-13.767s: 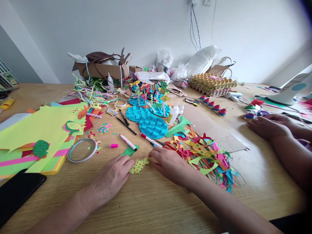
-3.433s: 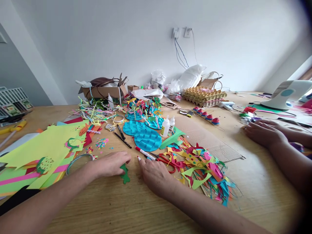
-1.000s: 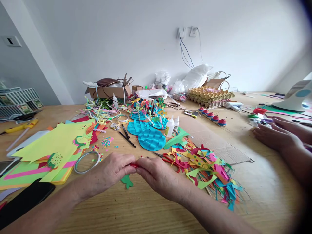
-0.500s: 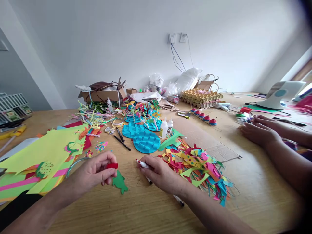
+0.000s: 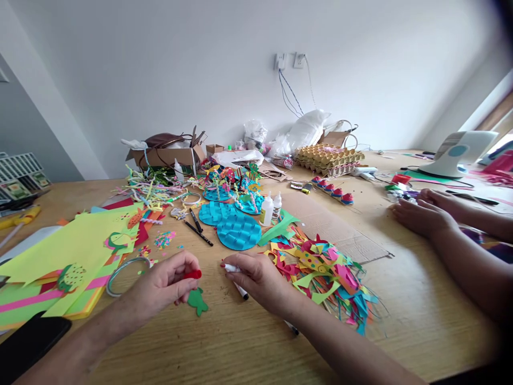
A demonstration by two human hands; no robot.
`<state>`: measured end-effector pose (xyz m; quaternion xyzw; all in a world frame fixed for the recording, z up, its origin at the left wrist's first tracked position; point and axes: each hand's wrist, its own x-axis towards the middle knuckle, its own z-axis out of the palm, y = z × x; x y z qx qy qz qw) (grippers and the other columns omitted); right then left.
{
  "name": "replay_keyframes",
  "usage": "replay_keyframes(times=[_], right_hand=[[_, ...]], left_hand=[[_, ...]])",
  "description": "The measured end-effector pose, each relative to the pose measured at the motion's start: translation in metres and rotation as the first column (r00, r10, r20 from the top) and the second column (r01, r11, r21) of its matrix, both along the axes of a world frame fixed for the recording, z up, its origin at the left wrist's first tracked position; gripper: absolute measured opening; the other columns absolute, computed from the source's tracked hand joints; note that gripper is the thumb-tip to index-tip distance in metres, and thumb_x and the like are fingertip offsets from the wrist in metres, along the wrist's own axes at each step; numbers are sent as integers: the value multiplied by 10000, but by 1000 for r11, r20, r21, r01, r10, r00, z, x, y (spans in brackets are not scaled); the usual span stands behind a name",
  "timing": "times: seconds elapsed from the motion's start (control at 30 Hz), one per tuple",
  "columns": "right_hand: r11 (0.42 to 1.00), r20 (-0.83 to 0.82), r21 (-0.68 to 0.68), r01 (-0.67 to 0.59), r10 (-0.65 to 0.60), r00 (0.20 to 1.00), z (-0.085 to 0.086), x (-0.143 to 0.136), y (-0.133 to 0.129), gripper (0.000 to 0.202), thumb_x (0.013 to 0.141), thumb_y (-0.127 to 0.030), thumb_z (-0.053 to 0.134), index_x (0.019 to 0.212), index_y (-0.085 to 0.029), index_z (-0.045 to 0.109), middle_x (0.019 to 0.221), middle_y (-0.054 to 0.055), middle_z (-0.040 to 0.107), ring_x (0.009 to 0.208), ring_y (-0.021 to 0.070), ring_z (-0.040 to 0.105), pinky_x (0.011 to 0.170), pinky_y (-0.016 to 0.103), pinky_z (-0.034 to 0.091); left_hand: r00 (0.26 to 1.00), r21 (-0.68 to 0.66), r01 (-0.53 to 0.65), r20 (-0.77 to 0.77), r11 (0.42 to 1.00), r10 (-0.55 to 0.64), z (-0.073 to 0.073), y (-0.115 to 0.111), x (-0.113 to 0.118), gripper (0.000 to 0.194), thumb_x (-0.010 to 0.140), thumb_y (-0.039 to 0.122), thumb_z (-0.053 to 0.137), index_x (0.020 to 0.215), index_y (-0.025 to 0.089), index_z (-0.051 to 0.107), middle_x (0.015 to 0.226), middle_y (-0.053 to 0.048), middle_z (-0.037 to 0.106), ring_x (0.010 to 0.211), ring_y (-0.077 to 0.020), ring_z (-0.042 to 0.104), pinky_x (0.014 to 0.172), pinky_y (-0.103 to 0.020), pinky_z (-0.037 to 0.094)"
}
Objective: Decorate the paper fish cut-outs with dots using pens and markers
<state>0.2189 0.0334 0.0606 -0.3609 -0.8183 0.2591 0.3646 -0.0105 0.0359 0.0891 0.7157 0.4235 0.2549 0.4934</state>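
Note:
My left hand (image 5: 170, 280) pinches a small red cap (image 5: 193, 274) between thumb and fingers. Facing it, my right hand (image 5: 256, 278) is closed round a white marker (image 5: 232, 268) whose red tip points left. A gap separates the cap from the tip. Partly behind my left fingers, a green paper fish shape (image 5: 197, 302) lies on the table. Another white marker with a black end (image 5: 241, 291) lies beneath my right hand. One more pen (image 5: 292, 327) is partly covered by my right forearm.
Yellow paper sheets (image 5: 80, 230) spread at the left beside a tape ring (image 5: 128, 275). Blue woven discs (image 5: 239, 232) and glue bottles (image 5: 266, 210) stand ahead. Paper scraps (image 5: 324, 264) are heaped at the right, near cardboard (image 5: 340, 224). Another person's hands (image 5: 420, 216) rest farther right.
My left hand with the red cap has moved slightly right, nearer the marker tip, and covers more of the green fish. The view has shifted a little. The other person's hands look nearly unchanged.

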Motion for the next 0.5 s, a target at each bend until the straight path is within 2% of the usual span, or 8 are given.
replay_keyframes(times=[0.13, 0.2, 0.37, 0.5], right_hand=[[995, 228, 101, 26, -49, 972, 13, 1, -12, 278, 958, -199, 513, 1211, -147, 615, 997, 109, 705, 892, 214, 652, 765, 293, 494], [994, 316, 106, 23, -55, 947, 21, 1, -18, 300, 973, -178, 475, 1246, -114, 582, 1031, 133, 696, 905, 230, 659, 775, 312, 497], [992, 501, 126, 22, -82, 861, 31, -6, -21, 172, 978, -173, 489, 989, -105, 646, 886, 102, 700, 782, 211, 666, 661, 276, 459], [985, 555, 171, 22, -115, 824, 29, -9, -19, 140, 972, -185, 512, 972, -133, 642, 865, 77, 707, 741, 194, 664, 600, 260, 408]], left_hand=[[1000, 59, -29, -7, 998, 29, 2, 0, 1, 238, 793, 438, 589, 838, 207, 558, 673, 43, 497, 545, -109, 430, 497, -222, 364], [999, 81, -38, -11, 996, 39, 5, -1, 2, 225, 800, 428, 578, 839, 206, 573, 674, 44, 492, 550, -109, 421, 503, -220, 361], [999, 103, -26, -24, 994, 29, 6, -1, 4, 210, 815, 412, 557, 845, 206, 583, 657, 49, 476, 552, -113, 420, 502, -217, 350], [999, 112, -17, -39, 994, 22, 2, -2, 4, 216, 828, 414, 536, 854, 204, 576, 669, 48, 478, 557, -114, 428, 501, -218, 344]])
